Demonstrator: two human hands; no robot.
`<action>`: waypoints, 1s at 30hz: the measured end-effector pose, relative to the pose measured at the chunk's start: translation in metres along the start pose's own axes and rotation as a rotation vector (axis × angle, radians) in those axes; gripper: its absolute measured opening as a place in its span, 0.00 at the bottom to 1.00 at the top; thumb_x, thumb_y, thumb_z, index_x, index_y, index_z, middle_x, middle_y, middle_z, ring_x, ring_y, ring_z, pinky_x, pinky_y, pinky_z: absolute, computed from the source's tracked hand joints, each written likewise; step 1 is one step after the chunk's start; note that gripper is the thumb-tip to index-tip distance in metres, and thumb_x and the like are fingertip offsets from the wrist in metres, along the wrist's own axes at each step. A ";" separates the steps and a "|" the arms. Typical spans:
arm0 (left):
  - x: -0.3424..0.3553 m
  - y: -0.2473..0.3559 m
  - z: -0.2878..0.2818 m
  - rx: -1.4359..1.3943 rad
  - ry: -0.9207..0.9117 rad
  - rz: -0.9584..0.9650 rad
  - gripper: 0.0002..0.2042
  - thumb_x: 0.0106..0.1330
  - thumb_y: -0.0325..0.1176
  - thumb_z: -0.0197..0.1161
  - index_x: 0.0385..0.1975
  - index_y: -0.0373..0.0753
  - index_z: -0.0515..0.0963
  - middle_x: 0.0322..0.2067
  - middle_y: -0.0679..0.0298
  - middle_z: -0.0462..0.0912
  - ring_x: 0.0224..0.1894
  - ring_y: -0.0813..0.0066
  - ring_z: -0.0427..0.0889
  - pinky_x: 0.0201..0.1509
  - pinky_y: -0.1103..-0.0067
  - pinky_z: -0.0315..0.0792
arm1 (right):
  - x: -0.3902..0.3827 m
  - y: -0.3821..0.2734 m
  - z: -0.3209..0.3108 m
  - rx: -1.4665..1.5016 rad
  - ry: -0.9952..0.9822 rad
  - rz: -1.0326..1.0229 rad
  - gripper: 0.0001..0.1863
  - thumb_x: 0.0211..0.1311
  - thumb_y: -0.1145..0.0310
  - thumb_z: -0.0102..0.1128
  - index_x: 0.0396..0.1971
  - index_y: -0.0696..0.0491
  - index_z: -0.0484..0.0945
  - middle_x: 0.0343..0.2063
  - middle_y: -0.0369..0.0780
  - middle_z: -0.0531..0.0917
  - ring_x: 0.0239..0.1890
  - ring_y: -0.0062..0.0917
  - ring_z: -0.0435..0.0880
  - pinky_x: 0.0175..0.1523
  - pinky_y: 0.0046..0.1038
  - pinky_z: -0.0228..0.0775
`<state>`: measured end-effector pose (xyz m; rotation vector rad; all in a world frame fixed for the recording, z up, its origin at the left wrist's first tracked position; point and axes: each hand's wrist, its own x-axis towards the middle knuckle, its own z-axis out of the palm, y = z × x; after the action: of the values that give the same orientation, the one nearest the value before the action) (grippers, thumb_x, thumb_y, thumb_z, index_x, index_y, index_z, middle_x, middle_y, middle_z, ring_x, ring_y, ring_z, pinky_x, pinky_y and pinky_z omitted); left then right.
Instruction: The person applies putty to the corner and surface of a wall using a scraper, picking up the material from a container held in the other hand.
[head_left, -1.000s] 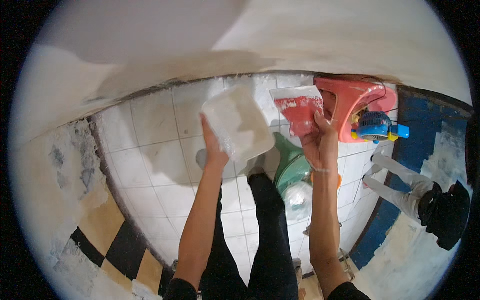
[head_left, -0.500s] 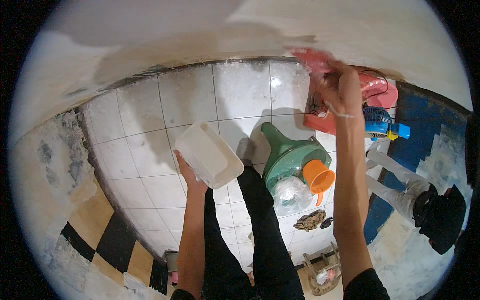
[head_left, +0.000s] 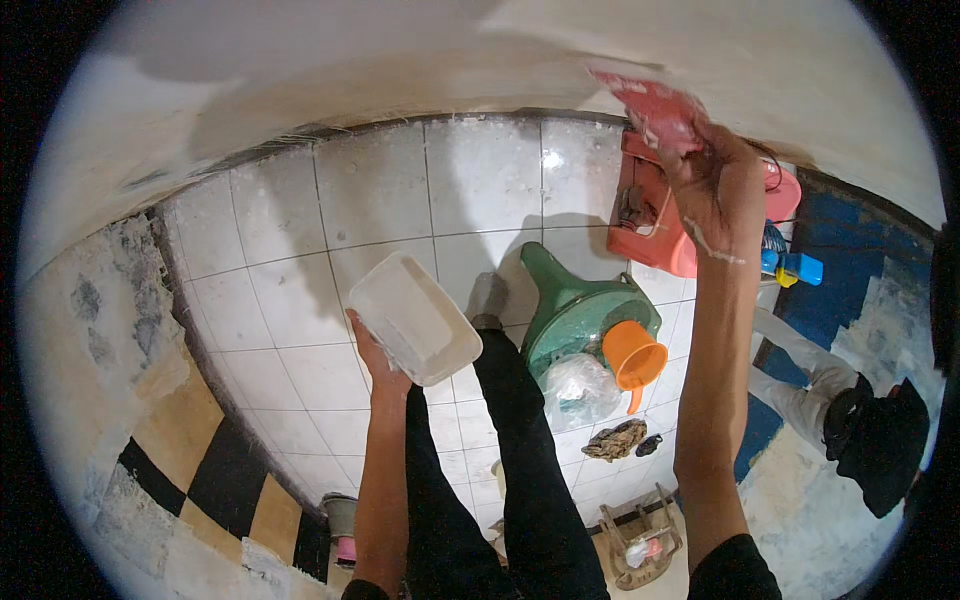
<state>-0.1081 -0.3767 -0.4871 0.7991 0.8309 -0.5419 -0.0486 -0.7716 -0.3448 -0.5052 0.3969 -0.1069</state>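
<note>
My left hand (head_left: 376,355) grips a white rectangular plastic tub (head_left: 398,300) by its side and underside. Whitish residue shows inside the tub, which is tilted above the tiled floor. Over on the right, my raised right hand (head_left: 728,185) is closed around a red flat putty spreader (head_left: 662,112). White smears mark the spreader and my right wrist. Its outer edge lies at the pale wall (head_left: 420,65); whether it touches cannot be made out.
A green plastic seat-like piece (head_left: 555,275) bears an orange dipper (head_left: 635,357) and a clear plastic bag (head_left: 582,390). Beyond it are a red plastic stool (head_left: 650,248) and a blue fan (head_left: 800,268). A brown rag (head_left: 615,440) lies on the floor. Another person (head_left: 875,440) is at the right.
My right hand has moved right, and the spreader has risen along the wall, showing sharper than before. The tub has shifted slightly down and stays in my left hand.
</note>
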 end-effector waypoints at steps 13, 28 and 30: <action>-0.009 -0.004 -0.014 0.007 -0.005 -0.023 0.32 0.68 0.61 0.39 0.63 0.43 0.59 0.58 0.60 0.66 0.59 0.62 0.67 0.60 0.67 0.66 | 0.012 -0.024 0.011 -0.223 0.318 -0.133 0.16 0.65 0.79 0.36 0.49 0.73 0.63 0.50 0.56 0.70 0.54 0.46 0.71 0.65 0.44 0.65; -0.011 -0.015 0.005 0.003 0.049 -0.041 0.29 0.69 0.59 0.37 0.62 0.45 0.61 0.57 0.61 0.68 0.58 0.63 0.68 0.59 0.67 0.68 | 0.048 -0.004 -0.070 -0.230 0.359 -0.141 0.16 0.65 0.79 0.38 0.49 0.73 0.63 0.49 0.55 0.72 0.53 0.44 0.72 0.61 0.40 0.69; -0.011 -0.017 0.010 -0.008 0.037 -0.037 0.29 0.69 0.59 0.37 0.62 0.45 0.61 0.57 0.61 0.67 0.58 0.63 0.68 0.59 0.67 0.68 | 0.014 -0.005 -0.025 -0.212 0.426 -0.139 0.16 0.65 0.79 0.38 0.48 0.74 0.64 0.49 0.55 0.72 0.54 0.44 0.71 0.62 0.39 0.68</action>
<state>-0.1221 -0.3935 -0.4815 0.7895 0.8830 -0.5574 -0.0462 -0.7900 -0.3673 -0.7218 0.7946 -0.3122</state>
